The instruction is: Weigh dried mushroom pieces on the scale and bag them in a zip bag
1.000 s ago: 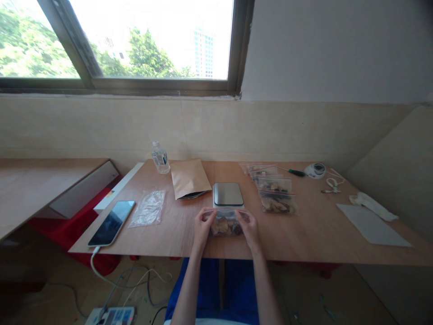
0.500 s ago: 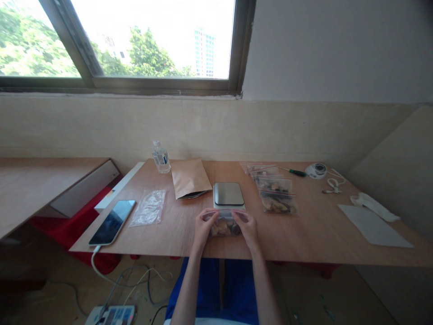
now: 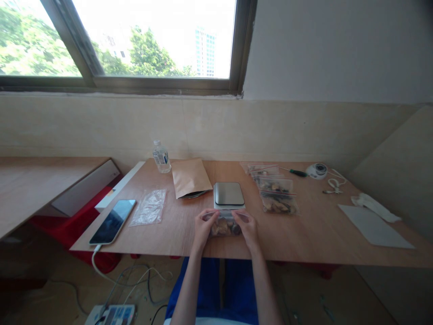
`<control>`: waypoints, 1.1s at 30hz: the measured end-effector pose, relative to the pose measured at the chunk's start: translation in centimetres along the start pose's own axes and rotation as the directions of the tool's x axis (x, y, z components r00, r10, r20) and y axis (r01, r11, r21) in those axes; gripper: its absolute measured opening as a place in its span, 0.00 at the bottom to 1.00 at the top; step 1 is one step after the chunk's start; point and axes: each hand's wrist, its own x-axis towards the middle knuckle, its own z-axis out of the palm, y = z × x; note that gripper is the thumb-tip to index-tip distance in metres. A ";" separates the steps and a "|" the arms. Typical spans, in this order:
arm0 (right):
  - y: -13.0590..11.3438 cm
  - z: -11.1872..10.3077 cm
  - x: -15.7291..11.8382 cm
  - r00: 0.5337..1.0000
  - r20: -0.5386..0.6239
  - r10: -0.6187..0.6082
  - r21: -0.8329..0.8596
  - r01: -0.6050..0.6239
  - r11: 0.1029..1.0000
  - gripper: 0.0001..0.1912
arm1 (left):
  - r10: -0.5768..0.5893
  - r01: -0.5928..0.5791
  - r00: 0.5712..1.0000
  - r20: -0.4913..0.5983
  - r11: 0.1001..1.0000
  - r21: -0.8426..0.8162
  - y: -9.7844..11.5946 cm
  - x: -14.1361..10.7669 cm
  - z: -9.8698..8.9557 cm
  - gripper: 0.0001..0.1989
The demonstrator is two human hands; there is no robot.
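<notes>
Both hands pinch the top edge of a clear zip bag (image 3: 224, 228) holding brown and dark dried pieces, near the table's front edge. My left hand (image 3: 204, 225) grips its left upper corner, and my right hand (image 3: 247, 226) grips the right one. Just beyond the bag lies a small scale (image 3: 229, 193) with a bare metal plate. To the right, several filled zip bags (image 3: 279, 205) overlap in a row running toward the wall. A brown paper pouch (image 3: 191, 177) rests left of the scale, its near end gaping. Farther left is a flat clear plastic bag (image 3: 149, 207).
On the left are a phone (image 3: 112, 222) with a charging cable and a water bottle (image 3: 162, 158). Toward the right lie a green-handled screwdriver (image 3: 297, 173), a white dome camera (image 3: 316, 170) with its cable, a white cloth (image 3: 375, 207) and a grey sheet (image 3: 375, 228).
</notes>
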 end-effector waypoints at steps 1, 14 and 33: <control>0.0 0.0 0.0 1.000 0.000 -0.003 -0.002 0.003 1.000 0.12 | -0.007 0.007 1.000 -0.003 1.000 -0.005 0.0 0.0 0.0 0.12; -0.1 -0.2 0.0 0.997 0.062 0.050 0.025 -0.052 0.998 0.15 | -0.006 0.007 0.998 0.056 1.000 -0.017 0.5 0.0 0.0 0.14; -0.8 0.7 -0.1 0.995 0.102 0.003 0.012 -0.005 1.000 0.10 | 0.044 -0.047 0.996 0.077 0.998 0.035 0.6 -0.3 0.3 0.12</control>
